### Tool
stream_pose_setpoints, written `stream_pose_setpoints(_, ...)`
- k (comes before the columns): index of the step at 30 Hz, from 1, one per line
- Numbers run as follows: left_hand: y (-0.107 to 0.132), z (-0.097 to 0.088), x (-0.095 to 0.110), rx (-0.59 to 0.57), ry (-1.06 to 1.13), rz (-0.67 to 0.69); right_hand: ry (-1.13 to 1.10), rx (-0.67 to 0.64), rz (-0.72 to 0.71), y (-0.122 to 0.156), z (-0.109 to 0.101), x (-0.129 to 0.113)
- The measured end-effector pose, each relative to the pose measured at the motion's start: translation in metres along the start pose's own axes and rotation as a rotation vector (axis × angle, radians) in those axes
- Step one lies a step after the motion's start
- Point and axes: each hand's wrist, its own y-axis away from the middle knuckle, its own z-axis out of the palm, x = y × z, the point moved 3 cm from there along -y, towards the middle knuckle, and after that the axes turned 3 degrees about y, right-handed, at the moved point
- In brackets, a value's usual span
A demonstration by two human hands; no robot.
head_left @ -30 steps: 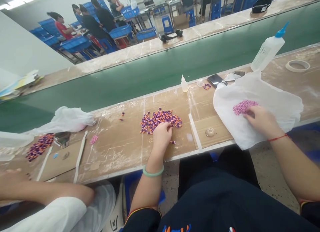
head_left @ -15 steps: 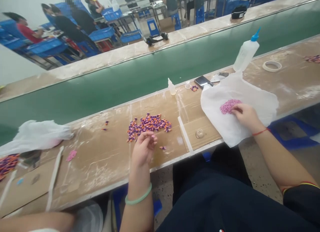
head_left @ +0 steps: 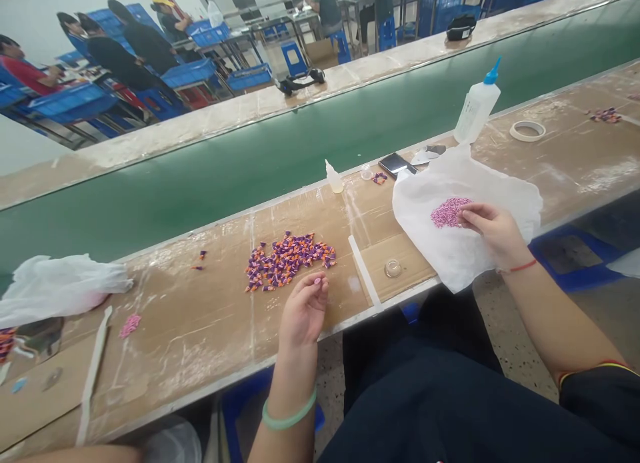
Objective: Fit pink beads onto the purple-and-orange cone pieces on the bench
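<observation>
Clock from each grip, 12 = straight away from me. My left grip [head_left: 304, 310] was over the near side of the brown cardboard-covered table [head_left: 215, 323], palm turned up, thumb and finger clamped on a small pink piece [head_left: 317, 281]. Pale green smooth bangle [head_left: 290, 420] on that wrist.

My right grip [head_left: 495, 235] was at the edge of a heap of tiny pink pieces [head_left: 450, 212], heap at 10 o'clock from it, lying on a thin white sheet [head_left: 457, 263]. Couldn't tell whether the tips met on a piece or stood slightly apart. Thin red cord [head_left: 523, 266] on that wrist.

From left grip: loose pile of small purple-and-orange pieces [head_left: 287, 260] between 11 and 12, just beyond it. Little translucent dropper bottle [head_left: 334, 180] between 12 and 1, upright. Ring of purple-and-orange pieces [head_left: 383, 180] at 1. Clear round dish [head_left: 393, 268] at 2. Small pink cluster [head_left: 130, 326] at 9, well apart.

From right grip: large translucent squeeze bottle with blue nozzle [head_left: 474, 113] at 12, off-white tape roll [head_left: 527, 139] near 1.
</observation>
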Motion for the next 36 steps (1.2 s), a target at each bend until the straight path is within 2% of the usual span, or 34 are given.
stream_pose_setpoints(4, 0.017, 0.012, -0.003, -0.083, -0.050, -0.100, -0.183, -0.086, 0.077, 0.013, 0.010, -0.001)
stream_pose_setpoints(9, 0.036, 0.028, -0.012, -0.302, -0.160, -0.203, -0.349, -0.235, 0.184, 0.042, 0.033, -0.004)
stream_pose_setpoints(13, 0.049, 0.046, -0.025, -0.446, -0.095, -0.241, -0.456, -0.347, 0.235, 0.064, 0.052, -0.012)
stream_pose_setpoints(18, 0.066, 0.079, -0.032, -0.637, -0.103, -0.133, -0.684, -0.560, 0.169, 0.089, 0.074, -0.029)
stream_pose_setpoints(23, 0.081, 0.112, -0.028, -0.807, -0.223, -0.008, -0.710, -0.647, 0.076, 0.106, 0.085, -0.044)
stream_pose_setpoints(28, 0.086, 0.123, -0.025, -0.800, -0.218, 0.072, -0.685, -0.648, 0.022, 0.112, 0.088, -0.049)
stream_pose_setpoints(32, 0.088, 0.123, -0.027, -0.757, -0.228, 0.051, -0.638, -0.632, -0.025, 0.114, 0.089, -0.051)
stream_pose_setpoints(36, 0.089, 0.122, -0.028, -0.745, -0.259, -0.007, -0.544, -0.582, -0.135, 0.115, 0.084, -0.053)
